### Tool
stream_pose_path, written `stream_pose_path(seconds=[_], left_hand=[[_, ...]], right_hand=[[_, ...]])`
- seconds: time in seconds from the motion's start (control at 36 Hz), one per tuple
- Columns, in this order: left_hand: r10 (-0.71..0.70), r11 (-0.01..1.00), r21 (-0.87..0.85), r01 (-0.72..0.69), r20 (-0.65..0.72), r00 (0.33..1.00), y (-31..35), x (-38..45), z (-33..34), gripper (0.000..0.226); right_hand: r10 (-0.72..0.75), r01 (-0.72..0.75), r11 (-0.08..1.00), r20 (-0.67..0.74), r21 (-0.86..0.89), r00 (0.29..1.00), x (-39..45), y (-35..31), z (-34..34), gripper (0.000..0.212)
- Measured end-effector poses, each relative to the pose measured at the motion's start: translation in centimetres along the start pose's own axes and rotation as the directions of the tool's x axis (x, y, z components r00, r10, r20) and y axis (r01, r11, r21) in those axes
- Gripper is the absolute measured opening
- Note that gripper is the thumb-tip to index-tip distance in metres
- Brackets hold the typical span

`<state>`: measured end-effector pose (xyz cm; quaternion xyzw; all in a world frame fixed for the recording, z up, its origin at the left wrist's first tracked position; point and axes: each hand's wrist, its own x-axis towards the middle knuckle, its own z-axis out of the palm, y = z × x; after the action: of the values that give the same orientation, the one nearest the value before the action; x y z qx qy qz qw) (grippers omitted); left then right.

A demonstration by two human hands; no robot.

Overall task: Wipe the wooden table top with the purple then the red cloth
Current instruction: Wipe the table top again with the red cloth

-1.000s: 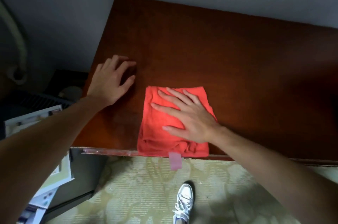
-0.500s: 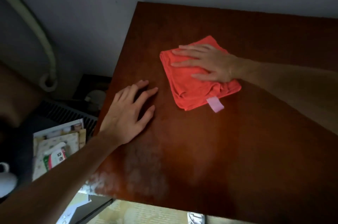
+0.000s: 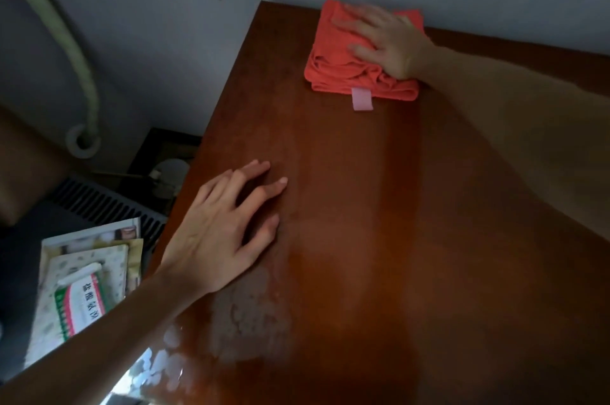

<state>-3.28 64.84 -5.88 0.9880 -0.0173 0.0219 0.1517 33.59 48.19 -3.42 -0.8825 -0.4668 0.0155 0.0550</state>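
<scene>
Two bare forearms and hands of one person come into the head view. The left hand (image 3: 219, 233) is sharp enough to show slim fingers, short plain nails and raised tendon lines across its back. The right hand (image 3: 392, 44) is blurred, so its nails and finer detail cannot be made out. No sleeve, watch, ring or bracelet shows on either arm within the picture.

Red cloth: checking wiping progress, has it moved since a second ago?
Yes. The red cloth slid from the table's near edge to its far edge by the wall.
</scene>
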Motion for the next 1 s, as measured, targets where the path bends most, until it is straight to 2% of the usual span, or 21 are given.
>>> stream_pose_path(seconds=[0.06,0.17,0.25,0.33,0.42,0.47,0.53,0.75,0.86,1.0], left_hand=[[0.005,1.0,0.005,-0.005,-0.009,1.0,-0.1,-0.1,0.0,0.051],[0.021,1.0,-0.013,-0.021,-0.029,0.999,-0.2,0.0,0.1,0.052],[0.021,0.998,-0.049,-0.025,-0.065,0.998,-0.3,-0.1,0.1,0.052],[-0.005,0.985,-0.173,-0.016,-0.12,0.993,-0.3,-0.2,-0.2,0.051],[-0.056,0.958,-0.288,-0.016,-0.242,0.969,-0.5,-0.5,-0.5,0.044],[-0.115,0.95,-0.313,0.015,-0.304,0.946,-0.9,-1.0,-0.9,0.037],[-0.147,0.952,-0.303,0.051,-0.305,0.941,-1.8,-1.8,-1.2,0.033],[-0.08,0.972,-0.233,0.041,-0.162,0.984,-6.2,-6.9,-1.7,0.05],[-0.079,0.958,-0.285,0.033,-0.15,0.985,-6.1,-7.3,-1.5,0.051],[-0.124,0.954,-0.294,0.063,-0.195,0.973,-6.0,-5.4,-2.0,0.052]], right_hand=[[0.121,-0.12,0.992,-0.036,0.036,0.992,-0.6,-0.9,0.5,0.063],[0.354,-0.347,0.934,-0.068,0.089,0.933,-2.5,-4.1,1.1,0.064],[0.415,-0.406,0.908,-0.084,0.102,0.906,-4.9,-7.2,1.6,0.065],[0.429,-0.422,0.903,-0.091,0.084,0.899,-7.8,-10.9,2.4,0.066],[0.431,-0.426,0.902,-0.099,0.065,0.897,-10.8,-15.4,3.3,0.066],[0.42,-0.415,0.907,-0.087,0.068,0.903,-13.0,-18.8,3.7,0.07],[0.391,-0.386,0.92,-0.077,0.072,0.917,-15.3,-22.2,4.1,0.075],[0.177,-0.175,0.984,-0.131,0.027,0.975,-24.1,-34.5,6.1,0.07],[0.121,-0.119,0.993,-0.099,0.022,0.988,-24.3,-34.1,5.9,0.07],[-0.106,0.108,0.993,-0.039,0.053,0.994,-21.7,-30.2,5.3,0.065]])
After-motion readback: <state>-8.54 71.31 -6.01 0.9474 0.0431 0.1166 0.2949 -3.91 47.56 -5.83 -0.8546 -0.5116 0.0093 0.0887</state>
